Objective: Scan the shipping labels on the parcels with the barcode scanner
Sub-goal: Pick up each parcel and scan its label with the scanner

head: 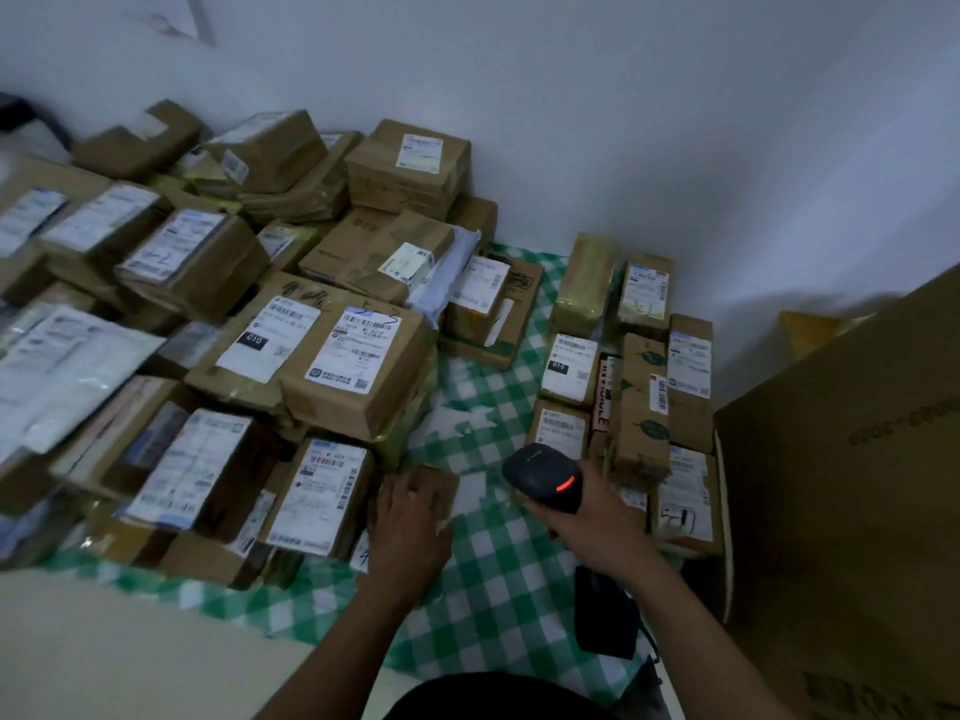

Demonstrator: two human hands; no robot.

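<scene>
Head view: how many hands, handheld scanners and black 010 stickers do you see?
Hands: 2, left hand, right hand
Barcode scanner: 1, in the right hand
Black 010 stickers: 2
Total: 5

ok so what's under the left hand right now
A small brown cardboard parcel, lying on the green-and-white checked cloth. The left hand covers most of its top, so any shipping label there is hidden.

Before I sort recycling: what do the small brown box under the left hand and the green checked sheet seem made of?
The small brown box: matte cardboard, dull tan faces. The green checked sheet: probably thin plastic, maybe cloth; worn white patches.
</scene>
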